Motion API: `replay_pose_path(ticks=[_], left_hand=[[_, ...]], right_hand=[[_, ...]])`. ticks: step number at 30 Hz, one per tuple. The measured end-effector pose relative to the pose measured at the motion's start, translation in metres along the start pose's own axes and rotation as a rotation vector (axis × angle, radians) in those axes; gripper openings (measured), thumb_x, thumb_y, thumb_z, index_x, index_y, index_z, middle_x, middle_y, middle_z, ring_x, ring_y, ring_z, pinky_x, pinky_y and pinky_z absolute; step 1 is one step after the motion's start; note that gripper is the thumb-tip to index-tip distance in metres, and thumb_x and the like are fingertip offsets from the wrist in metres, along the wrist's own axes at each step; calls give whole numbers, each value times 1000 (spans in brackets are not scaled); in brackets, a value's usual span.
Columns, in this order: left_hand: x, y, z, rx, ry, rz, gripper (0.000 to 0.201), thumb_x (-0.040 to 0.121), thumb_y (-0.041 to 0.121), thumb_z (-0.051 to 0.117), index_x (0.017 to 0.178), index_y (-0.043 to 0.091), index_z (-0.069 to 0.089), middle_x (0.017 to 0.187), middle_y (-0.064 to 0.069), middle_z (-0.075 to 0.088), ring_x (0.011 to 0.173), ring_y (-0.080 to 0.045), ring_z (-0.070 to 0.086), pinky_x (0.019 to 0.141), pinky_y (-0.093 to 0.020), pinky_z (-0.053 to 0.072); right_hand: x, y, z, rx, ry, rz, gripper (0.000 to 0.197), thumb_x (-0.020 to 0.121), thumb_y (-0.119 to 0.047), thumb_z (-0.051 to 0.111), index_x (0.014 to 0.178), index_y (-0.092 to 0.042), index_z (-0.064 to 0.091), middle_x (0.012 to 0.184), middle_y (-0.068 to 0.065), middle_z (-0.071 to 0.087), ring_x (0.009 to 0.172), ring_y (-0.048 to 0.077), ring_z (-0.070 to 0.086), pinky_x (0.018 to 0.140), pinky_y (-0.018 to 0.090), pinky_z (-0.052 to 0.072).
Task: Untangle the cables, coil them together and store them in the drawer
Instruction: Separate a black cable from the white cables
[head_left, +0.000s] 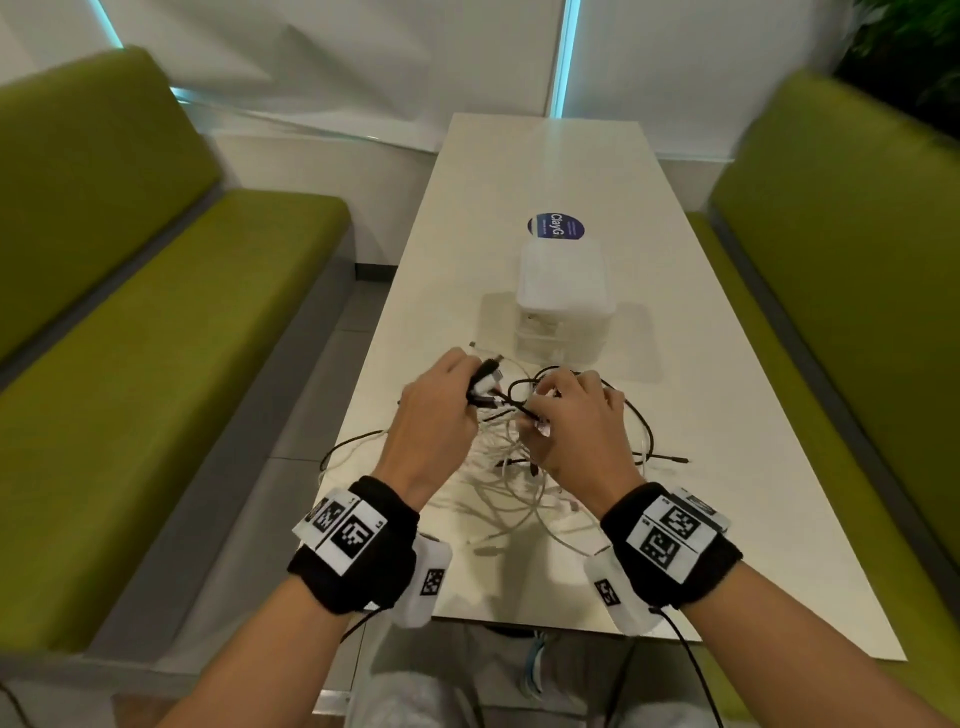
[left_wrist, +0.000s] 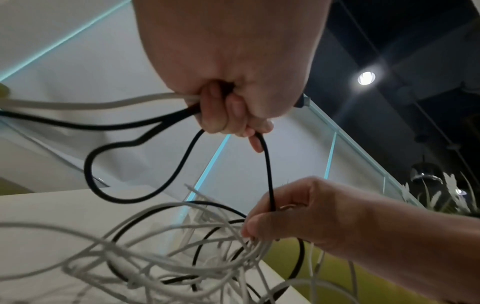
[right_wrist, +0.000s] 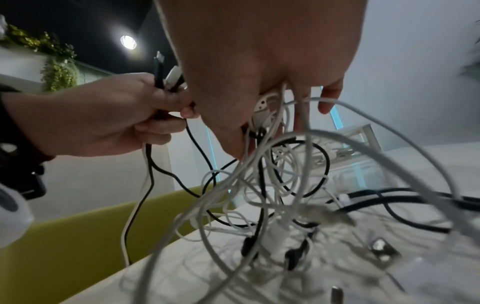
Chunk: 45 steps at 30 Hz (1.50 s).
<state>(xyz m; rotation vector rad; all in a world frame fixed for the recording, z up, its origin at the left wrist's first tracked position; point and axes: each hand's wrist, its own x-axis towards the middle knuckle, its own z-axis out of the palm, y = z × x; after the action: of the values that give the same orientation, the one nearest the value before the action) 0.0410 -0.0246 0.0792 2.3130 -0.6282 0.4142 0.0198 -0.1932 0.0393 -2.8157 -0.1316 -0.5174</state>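
Mid-frame in the head view, the left hand (head_left: 434, 410) had its grip clenched on a few black and white plug ends, probably keeping freed ends apart, while the right hand (head_left: 576, 415) pinched strands of the tangled black and white cables (head_left: 514, 483) off the long white surface (head_left: 545, 171), just below the translucent plastic drawer box (head_left: 563, 301).

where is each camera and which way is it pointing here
head: on the person's head, facing forward and down at the table; both forearms, left hand and right hand show.
left wrist: under the left wrist, looking up along the fingers gripping a black cable.
right wrist: under the right wrist, facing the cable tangle and drawer unit.
shared: both wrist views show the opposite hand.
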Motion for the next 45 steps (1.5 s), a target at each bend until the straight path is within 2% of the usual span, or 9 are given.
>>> replay_pose_path(ticks=[7,14,18,22,25,29,37,42,45], left_hand=[[11,-7,-16,-100,239,24,27,84,-14,48,89,9,62,88,-3,61,73,-13,56,64,-31,50],[11,-12,-23,-133,339,-14,33,79,-15,40,87,6,64,85,4,57,75,8,52,66,-3,37],[12,-21,-24,-195,303,-209,41,79,-20,38,87,11,64,82,12,56,77,11,53,71,-5,38],[7,-35,-10,-137,261,-268,38,82,-18,41,91,11,65,94,1,66,88,-8,59,83,-23,47],[2,-45,-5,-98,282,-286,37,82,-17,42,92,11,65,95,1,66,92,-12,60,84,-25,46],[0,-47,-7,-86,284,-270,35,83,-17,44,92,9,65,93,4,64,88,-8,57,83,-22,45],[4,-37,-12,-78,331,-188,38,77,-20,41,90,7,65,90,2,61,77,-4,51,69,-5,38],[-3,-29,-11,-185,275,-239,42,78,-22,38,88,10,63,84,7,58,81,12,54,73,-2,38],[-3,-23,-13,-213,268,-212,46,75,-24,37,86,15,59,84,6,57,81,10,54,73,-3,38]], right_hand=[[12,3,-11,86,25,24,13,90,-25,64,100,-24,72,103,-3,59,95,22,54,64,30,42],[20,13,-25,328,-75,93,14,87,-30,70,102,-30,71,101,-9,57,94,11,56,79,29,46],[12,23,-35,761,-122,110,13,82,-23,78,92,-28,73,95,-7,62,89,12,61,78,20,44],[1,33,-27,878,-139,104,26,86,-6,70,100,-28,73,106,-8,67,102,13,63,88,26,48],[-4,41,-21,840,-150,139,42,83,7,59,105,-27,71,110,-13,67,103,9,61,86,22,45],[-4,50,-16,620,-44,151,29,89,-8,66,109,-28,72,105,-12,67,95,3,60,79,14,43],[2,50,-11,156,-93,349,23,93,-27,60,112,-22,71,107,4,61,99,27,59,78,32,44],[-6,36,-13,-27,-195,237,26,85,-23,67,111,-21,70,133,6,44,125,29,33,96,42,36],[-9,13,-17,10,-93,82,39,72,-4,68,109,-16,68,127,7,49,121,29,35,92,43,37]])
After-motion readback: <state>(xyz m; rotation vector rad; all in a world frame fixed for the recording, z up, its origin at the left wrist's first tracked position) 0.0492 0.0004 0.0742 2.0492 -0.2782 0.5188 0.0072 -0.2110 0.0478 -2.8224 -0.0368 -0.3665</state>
